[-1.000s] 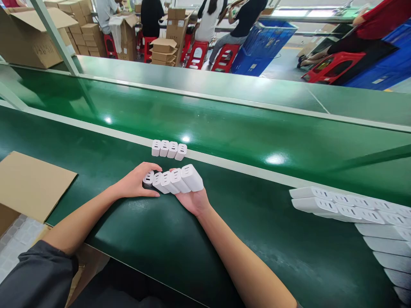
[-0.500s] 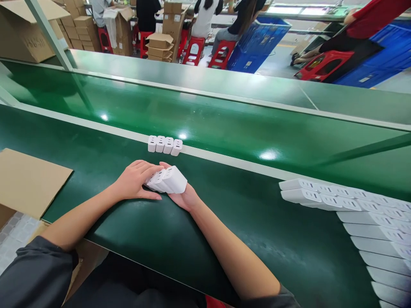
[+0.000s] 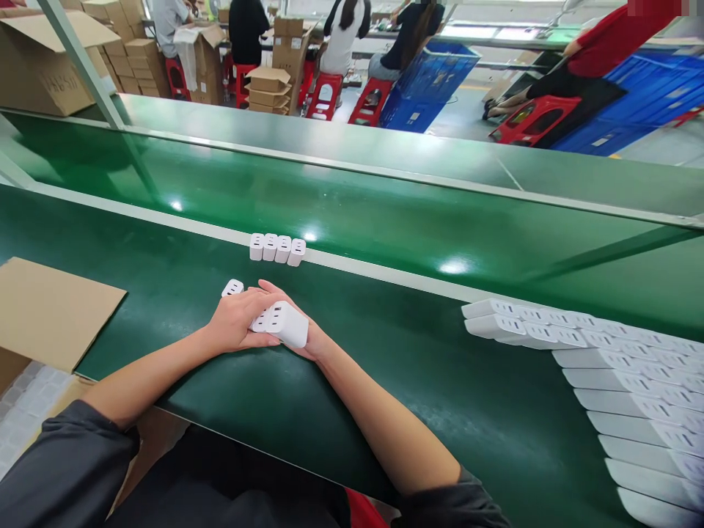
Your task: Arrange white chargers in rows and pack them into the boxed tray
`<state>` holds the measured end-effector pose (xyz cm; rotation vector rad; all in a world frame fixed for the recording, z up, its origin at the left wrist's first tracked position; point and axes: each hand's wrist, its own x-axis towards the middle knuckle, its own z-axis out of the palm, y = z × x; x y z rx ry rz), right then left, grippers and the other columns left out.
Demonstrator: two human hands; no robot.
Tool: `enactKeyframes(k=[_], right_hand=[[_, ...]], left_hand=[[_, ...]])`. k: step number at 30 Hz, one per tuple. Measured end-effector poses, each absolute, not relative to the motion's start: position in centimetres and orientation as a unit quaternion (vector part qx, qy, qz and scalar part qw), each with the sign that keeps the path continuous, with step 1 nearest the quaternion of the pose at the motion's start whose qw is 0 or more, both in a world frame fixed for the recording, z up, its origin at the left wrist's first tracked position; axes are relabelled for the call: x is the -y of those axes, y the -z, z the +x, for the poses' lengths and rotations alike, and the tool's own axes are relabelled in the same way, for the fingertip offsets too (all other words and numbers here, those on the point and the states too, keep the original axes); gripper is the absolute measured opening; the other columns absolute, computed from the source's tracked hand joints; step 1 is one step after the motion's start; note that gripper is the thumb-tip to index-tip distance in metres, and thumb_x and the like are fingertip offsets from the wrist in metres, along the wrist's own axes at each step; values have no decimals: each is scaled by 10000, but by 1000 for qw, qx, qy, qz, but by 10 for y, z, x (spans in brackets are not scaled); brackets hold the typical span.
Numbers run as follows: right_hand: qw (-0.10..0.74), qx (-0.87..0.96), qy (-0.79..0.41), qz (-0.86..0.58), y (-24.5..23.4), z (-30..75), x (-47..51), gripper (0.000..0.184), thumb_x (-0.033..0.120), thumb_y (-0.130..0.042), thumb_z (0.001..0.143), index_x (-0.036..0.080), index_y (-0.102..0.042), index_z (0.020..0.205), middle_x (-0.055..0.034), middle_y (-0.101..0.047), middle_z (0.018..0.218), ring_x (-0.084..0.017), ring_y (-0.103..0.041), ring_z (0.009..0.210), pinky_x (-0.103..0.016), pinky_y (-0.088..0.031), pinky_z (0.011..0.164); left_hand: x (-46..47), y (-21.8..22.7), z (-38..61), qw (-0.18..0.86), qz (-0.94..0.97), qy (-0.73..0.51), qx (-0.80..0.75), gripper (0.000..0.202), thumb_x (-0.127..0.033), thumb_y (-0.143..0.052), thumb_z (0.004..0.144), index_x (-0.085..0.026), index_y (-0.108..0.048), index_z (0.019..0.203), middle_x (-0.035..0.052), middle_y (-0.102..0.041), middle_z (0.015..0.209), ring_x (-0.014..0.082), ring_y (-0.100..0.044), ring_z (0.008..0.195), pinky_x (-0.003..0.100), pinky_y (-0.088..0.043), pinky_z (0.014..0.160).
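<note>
White chargers (image 3: pixel 291 325) are grasped between the fingers of the left hand (image 3: pixel 235 320) and right hand (image 3: pixel 312 342) over the green bench (image 3: pixel 247 411), and outer units could be dropped through uneven squeezing.

Just one cam here, worn on the person's head and pointed forward and down. It looked out over the wearer's own forearms, so the left hand (image 3: pixel 236 323) and right hand (image 3: pixel 312 343) sat pretty close, a bit left of centre. The green workbench (image 3: pixel 412 330) filled most of the shot and ran slantwise, lower toward the right, where rows of white chargers (image 3: pixel 616 359) got cut off. The top strip caught a seated person (image 3: pixel 248 29) and a red stool (image 3: pixel 330 79) way beyond the bench.
</note>
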<state>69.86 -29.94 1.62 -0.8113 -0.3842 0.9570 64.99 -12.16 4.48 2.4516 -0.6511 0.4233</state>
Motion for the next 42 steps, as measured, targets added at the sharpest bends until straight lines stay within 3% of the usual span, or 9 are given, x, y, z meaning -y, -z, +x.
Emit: enactKeyframes(k=[3,9,14,18,22,26,28,33,42], right_hand=[[779,201,-448,-390,-14,702,301,713,410,-795,763,357,-491,1406,-19,-507,1482,-238,-534,1302,-418,-460,1087],[703,279,-394,-523,-20,734,325,494,344,-763,800,269,-626,1269,-37,-626,1344,-229,-573,1252,-407,-425,1106],[686,280,-391,-546,-22,752,342,470,206,-728,784,226,-598,1235,-38,-710,1119,-181,-712,896,-344,-570,863],[674,289,-403,-547,-23,751,342,485,166,-721,768,228,-569,1224,-22,-708,1031,-157,-706,823,-318,-597,797],[666,309,-424,-529,-27,749,342,627,208,-767,731,248,-510,1301,-19,-666,1072,-166,-671,926,-298,-597,775],[666,278,-357,-593,-25,748,337,401,322,-786,744,228,-578,1074,10,-610,939,-134,-601,802,-250,-570,630],[664,264,-304,-630,-23,748,335,387,351,-802,728,229,-581,1021,21,-586,917,-129,-578,789,-256,-551,657],[629,345,-255,-649,-24,746,335,444,370,-812,716,239,-603,1085,-14,-609,1059,-190,-589,987,-357,-492,905],[509,422,-212,-720,-24,741,335,470,411,-810,712,256,-591,1099,-33,-644,1064,-228,-590,960,-414,-487,905]], left_hand=[[118,-45,652,281,924,-132,222,735,-797,-363,852,-197,-621,1191,99,-726,1050,233,-685,919,329,-505,758],[111,-57,651,211,942,-159,209,577,-693,-411,909,-234,-633,1179,51,-726,952,181,-660,802,283,-453,685],[119,-56,653,88,946,-151,272,470,-601,-413,957,-222,-666,1067,41,-726,903,162,-635,746,288,-397,626],[125,-48,657,46,947,-132,290,498,-619,-412,953,-211,-658,1095,36,-704,826,166,-610,704,300,-378,605],[124,-47,657,52,948,-127,288,503,-627,-416,951,-211,-651,1107,46,-699,850,171,-607,727,297,-376,611],[119,-51,656,61,950,-111,284,514,-646,-426,939,-208,-650,1089,47,-680,836,174,-606,732,295,-381,611],[117,-54,656,60,953,-109,276,511,-642,-438,937,-204,-643,1101,45,-670,824,176,-602,722,295,-379,608],[115,-55,655,35,949,-95,298,521,-637,-440,937,-187,-645,1098,54,-668,817,193,-604,729,308,-392,628],[113,-56,652,116,952,-123,255,675,-751,-549,805,-206,-622,1197,97,-710,1041,246,-647,920,350,-484,772]])
